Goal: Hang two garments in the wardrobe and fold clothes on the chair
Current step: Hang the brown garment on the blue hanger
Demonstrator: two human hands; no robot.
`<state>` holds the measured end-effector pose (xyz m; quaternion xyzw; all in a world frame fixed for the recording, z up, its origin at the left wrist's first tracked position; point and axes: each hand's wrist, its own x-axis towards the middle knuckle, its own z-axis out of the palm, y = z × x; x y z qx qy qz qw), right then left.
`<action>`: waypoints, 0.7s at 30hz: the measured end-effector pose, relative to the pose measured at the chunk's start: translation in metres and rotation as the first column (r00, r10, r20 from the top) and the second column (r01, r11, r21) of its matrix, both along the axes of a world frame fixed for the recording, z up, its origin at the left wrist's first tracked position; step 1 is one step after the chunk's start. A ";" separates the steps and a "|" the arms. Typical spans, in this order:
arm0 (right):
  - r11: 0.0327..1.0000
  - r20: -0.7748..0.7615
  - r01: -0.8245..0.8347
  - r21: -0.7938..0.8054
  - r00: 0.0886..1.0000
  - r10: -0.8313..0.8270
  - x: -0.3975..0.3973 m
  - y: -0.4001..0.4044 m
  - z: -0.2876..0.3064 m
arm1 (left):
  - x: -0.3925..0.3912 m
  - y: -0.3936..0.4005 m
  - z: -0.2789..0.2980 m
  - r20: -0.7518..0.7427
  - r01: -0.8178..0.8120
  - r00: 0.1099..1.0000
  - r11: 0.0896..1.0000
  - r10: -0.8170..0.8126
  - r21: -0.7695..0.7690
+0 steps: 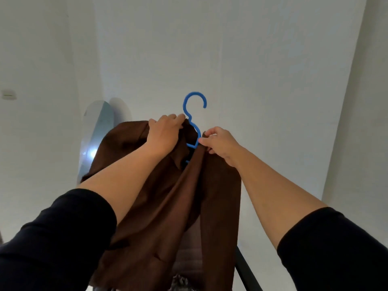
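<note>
A brown collared garment point(168, 206) hangs in front of me, draped over a blue plastic hanger point(194, 114) whose hook sticks up above the fabric. My left hand point(163, 135) grips the garment's left shoulder by the hanger's neck. To the right of the neck, my right hand point(220, 143) pinches the brown fabric of the other shoulder. Most of the hanger is hidden under the cloth. Both arms are raised, with black sleeves pushed up.
A plain white wall fills the background. An arched mirror point(95, 139) leans against it at the left, partly behind the garment. A dark bar point(247, 271) runs at the lower right. Patterned fabric point(180, 282) shows at the bottom edge.
</note>
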<state>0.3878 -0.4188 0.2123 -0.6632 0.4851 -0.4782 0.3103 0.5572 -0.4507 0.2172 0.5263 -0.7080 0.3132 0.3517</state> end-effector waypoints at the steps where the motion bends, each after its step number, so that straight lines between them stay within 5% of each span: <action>1: 0.999 -0.008 -0.045 -0.030 0.999 0.045 0.001 0.003 0.000 | 0.002 -0.001 0.004 -0.072 0.017 0.997 1.000 -0.016 0.015; 4: 0.988 -0.155 -0.017 -0.155 0.988 -0.008 -0.004 0.003 -0.001 | 0.014 -0.002 0.011 -0.264 0.084 0.963 0.993 -0.061 0.079; 6: 0.927 -0.369 0.130 -0.353 0.891 -0.266 -0.012 -0.002 -0.003 | 0.018 0.001 0.013 -0.326 0.134 0.940 0.987 -0.097 0.094; 9: 0.774 -0.371 0.289 -0.564 0.748 -0.550 -0.019 -0.004 -0.009 | 0.021 0.005 0.013 -0.390 0.166 0.912 0.983 -0.125 0.073; 12: 0.692 -0.272 0.399 -0.601 0.713 -0.647 -0.022 -0.001 -0.009 | 0.023 0.008 0.010 -0.438 0.190 0.888 0.979 -0.141 0.069; 16: 0.623 -0.385 0.430 -0.653 0.520 -0.762 -0.026 -0.002 -0.004 | 0.020 0.008 0.003 -0.426 0.227 0.888 0.971 -0.172 0.081; 21: 0.722 -0.542 0.348 -0.598 0.487 -0.684 -0.030 -0.001 -0.004 | 0.017 0.006 -0.005 -0.399 0.199 0.905 0.976 -0.148 0.089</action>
